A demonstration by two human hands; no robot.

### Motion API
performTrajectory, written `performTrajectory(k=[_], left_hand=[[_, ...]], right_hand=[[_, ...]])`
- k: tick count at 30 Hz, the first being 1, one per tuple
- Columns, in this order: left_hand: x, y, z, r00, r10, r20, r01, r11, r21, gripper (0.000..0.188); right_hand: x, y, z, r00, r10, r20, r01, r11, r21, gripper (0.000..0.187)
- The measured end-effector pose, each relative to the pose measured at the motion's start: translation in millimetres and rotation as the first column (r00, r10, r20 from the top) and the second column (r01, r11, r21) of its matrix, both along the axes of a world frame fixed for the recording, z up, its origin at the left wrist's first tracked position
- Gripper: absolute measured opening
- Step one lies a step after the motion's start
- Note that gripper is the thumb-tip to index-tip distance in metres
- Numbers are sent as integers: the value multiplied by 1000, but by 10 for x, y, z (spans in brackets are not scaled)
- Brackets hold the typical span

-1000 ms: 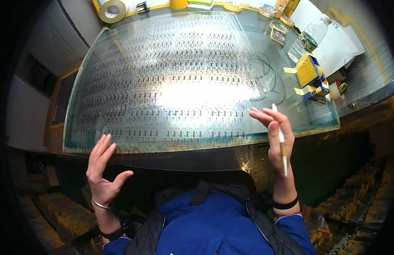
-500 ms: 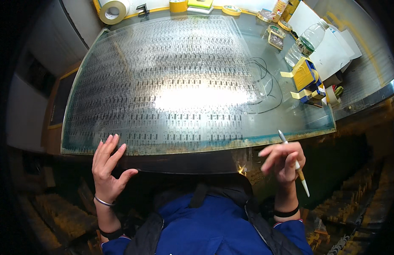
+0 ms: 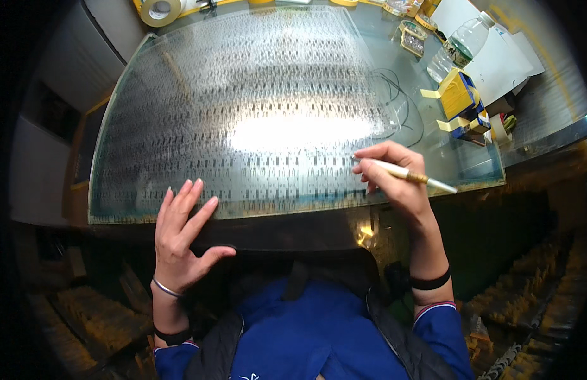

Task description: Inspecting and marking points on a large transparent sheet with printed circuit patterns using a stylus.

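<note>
A see-through film [image 3: 268,95] printed with rows of small dark rectangles lies over a glass tabletop [image 3: 426,166]. My left hand [image 3: 183,234] rests with its fingers spread at the film's near left edge, thumb out past the glass edge. It holds nothing. Between the thumb and fingers of my right hand [image 3: 398,180] is a slim white pen-like tool [image 3: 415,177] with a gold-brown band. Its front end points left, over the film's lower right part; the fingers partly cover it, and I cannot tell whether it touches the film.
At the right stand a blue tape dispenser [image 3: 466,107] with yellow tape and a clear plastic bottle [image 3: 461,47]. White sheets [image 3: 505,69] lie beyond them. A thin black cable [image 3: 404,104] curls beside the film. A wide tape roll [image 3: 160,9] sits at the far left. Bright glare covers the film's middle.
My right hand has moved up and left from beyond the near edge to above the film, turning the tool toward the left. My left hand has shifted slightly right and farther onto the glass.
</note>
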State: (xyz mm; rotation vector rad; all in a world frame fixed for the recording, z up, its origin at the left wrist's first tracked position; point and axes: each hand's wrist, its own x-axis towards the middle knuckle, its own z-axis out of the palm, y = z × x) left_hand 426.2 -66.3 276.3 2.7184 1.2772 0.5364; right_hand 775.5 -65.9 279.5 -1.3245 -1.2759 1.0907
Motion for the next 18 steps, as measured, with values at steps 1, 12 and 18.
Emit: performTrajectory(k=[1, 12, 18], left_hand=[[15, 32, -4, 1000, 5, 9, -5, 1000, 4, 74], [15, 73, -7, 1000, 9, 21, -9, 1000, -7, 74], [5, 68, -10, 1000, 17, 26, -17, 1000, -13, 75]], right_hand=[[9, 23, -37, 998, -22, -65, 23, 1000, 18, 16], [-61, 27, -56, 998, -56, -5, 56, 998, 10, 15], [-45, 21, -72, 997, 3, 77, -6, 999, 45, 13]])
